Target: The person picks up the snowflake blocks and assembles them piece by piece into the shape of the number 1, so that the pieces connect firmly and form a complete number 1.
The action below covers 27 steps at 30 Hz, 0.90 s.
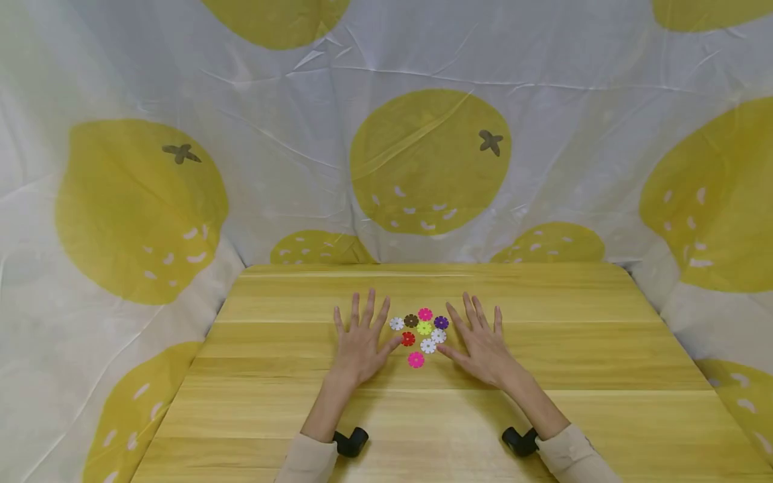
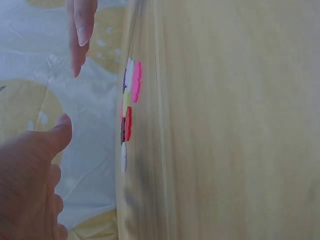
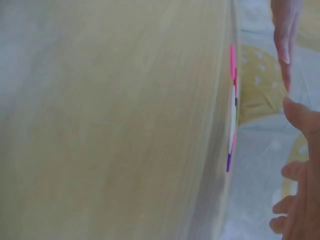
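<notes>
My left hand (image 1: 361, 345) is spread palm down over the wooden table, left of a cluster of flat, notched plastic discs. On the other side my right hand (image 1: 484, 345) spreads its fingers the same way. Neither hand holds anything, and both wrist views show the hands raised above the tabletop. In the cluster lie a red disc (image 1: 408, 339), a brown disc (image 1: 411, 320), a yellow-green disc (image 1: 425, 328), a purple disc (image 1: 441, 323), pink discs (image 1: 416, 360) and several white discs (image 1: 396, 324). The left thumb reaches close to the red disc in the head view; the right thumb is by a white disc (image 1: 428, 346).
The wooden table (image 1: 272, 416) fills the lower view, its far edge against a white cloth (image 1: 580, 154) printed with yellow lemons. Black angled pieces stick out at the left wrist (image 1: 351, 443) and right wrist (image 1: 519, 442), above the table.
</notes>
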Motion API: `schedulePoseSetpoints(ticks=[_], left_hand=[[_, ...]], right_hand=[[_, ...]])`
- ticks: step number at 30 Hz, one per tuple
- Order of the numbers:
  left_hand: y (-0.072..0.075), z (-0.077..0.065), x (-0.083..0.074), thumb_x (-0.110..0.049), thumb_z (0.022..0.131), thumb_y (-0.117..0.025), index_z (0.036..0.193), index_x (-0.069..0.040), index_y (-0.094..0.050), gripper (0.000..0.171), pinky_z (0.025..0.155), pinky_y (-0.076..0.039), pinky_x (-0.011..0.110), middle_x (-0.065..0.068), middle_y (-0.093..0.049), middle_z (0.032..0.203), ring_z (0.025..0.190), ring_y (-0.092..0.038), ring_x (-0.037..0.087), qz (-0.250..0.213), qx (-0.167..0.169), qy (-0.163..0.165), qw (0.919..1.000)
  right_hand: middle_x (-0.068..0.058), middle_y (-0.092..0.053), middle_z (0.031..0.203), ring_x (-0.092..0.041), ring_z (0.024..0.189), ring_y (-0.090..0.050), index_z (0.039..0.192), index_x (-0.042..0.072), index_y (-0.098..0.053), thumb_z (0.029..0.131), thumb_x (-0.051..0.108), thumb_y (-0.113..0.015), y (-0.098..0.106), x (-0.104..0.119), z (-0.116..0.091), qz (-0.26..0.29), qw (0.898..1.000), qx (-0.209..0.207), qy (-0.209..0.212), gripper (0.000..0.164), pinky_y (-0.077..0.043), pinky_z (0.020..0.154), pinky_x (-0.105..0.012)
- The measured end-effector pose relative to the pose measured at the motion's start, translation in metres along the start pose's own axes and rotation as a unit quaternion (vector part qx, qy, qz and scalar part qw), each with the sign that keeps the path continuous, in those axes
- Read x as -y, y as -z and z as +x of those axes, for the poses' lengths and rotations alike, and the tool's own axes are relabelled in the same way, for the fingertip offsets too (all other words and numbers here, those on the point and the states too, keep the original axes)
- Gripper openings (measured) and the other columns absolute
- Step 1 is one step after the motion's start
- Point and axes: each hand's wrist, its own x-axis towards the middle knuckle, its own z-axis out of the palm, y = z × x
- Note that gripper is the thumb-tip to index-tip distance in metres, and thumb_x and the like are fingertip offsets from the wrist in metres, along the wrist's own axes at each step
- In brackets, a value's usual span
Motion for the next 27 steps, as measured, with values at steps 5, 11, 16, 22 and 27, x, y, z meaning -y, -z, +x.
schedulePoseSetpoints(ticks=[5, 11, 16, 22, 27], left_hand=[[-0.001, -0.001, -0.002, -0.059, 0.103, -0.049, 0.166, -0.022, -0.023, 0.078, 0.120, -0.003, 0.079, 0.013, -0.007, 0.175, 0.160, -0.006, 0.046, 0.010, -0.003, -0.011, 0.9999], [-0.003, -0.004, -0.002, -0.055, 0.103, -0.053, 0.165, -0.020, -0.026, 0.077, 0.119, -0.008, 0.079, 0.016, -0.014, 0.174, 0.158, -0.014, 0.048, 0.008, -0.015, -0.028, 0.9995], [-0.005, -0.006, -0.003, -0.055, 0.103, -0.054, 0.164, -0.020, -0.030, 0.074, 0.123, -0.016, 0.071, 0.017, -0.017, 0.173, 0.158, -0.020, 0.044, -0.019, 0.004, -0.030, 0.9993], [-0.006, -0.006, -0.003, -0.048, 0.098, -0.067, 0.155, -0.016, -0.049, 0.067, 0.111, -0.045, 0.062, 0.023, -0.044, 0.159, 0.142, -0.048, 0.042, -0.094, 0.002, -0.037, 0.9949], [-0.006, -0.002, -0.004, -0.025, 0.090, -0.082, 0.133, -0.006, -0.070, 0.049, 0.083, -0.054, 0.037, 0.015, -0.064, 0.116, 0.101, -0.063, 0.028, -0.227, 0.033, -0.048, 0.9722]], right_hand=[[-0.021, -0.002, 0.172, -0.044, 0.160, -0.010, 0.166, 0.014, -0.022, 0.099, 0.049, -0.064, 0.002, 0.001, 0.002, 0.027, 1.000, 0.008, 0.013, 0.086, 0.002, 0.121, -0.075], [-0.023, -0.008, 0.172, -0.043, 0.159, -0.014, 0.166, 0.015, -0.024, 0.101, 0.047, -0.062, 0.004, 0.004, 0.006, 0.072, 0.996, 0.018, 0.040, 0.082, -0.004, 0.122, -0.074], [-0.022, -0.023, 0.170, -0.045, 0.155, -0.027, 0.163, 0.014, -0.032, 0.102, 0.036, -0.066, 0.004, 0.003, 0.009, 0.159, 0.985, 0.027, 0.058, 0.073, -0.016, 0.122, -0.072], [-0.017, -0.064, 0.132, -0.031, 0.110, -0.064, 0.149, 0.007, -0.055, 0.099, 0.020, -0.072, 0.000, 0.001, 0.019, 0.277, 0.960, 0.028, 0.040, 0.054, -0.057, 0.093, -0.046], [-0.005, -0.061, 0.088, -0.010, 0.071, -0.050, 0.134, 0.003, -0.068, 0.095, 0.014, -0.075, -0.008, -0.005, 0.025, 0.347, 0.935, 0.065, -0.008, 0.041, -0.043, 0.062, -0.020]])
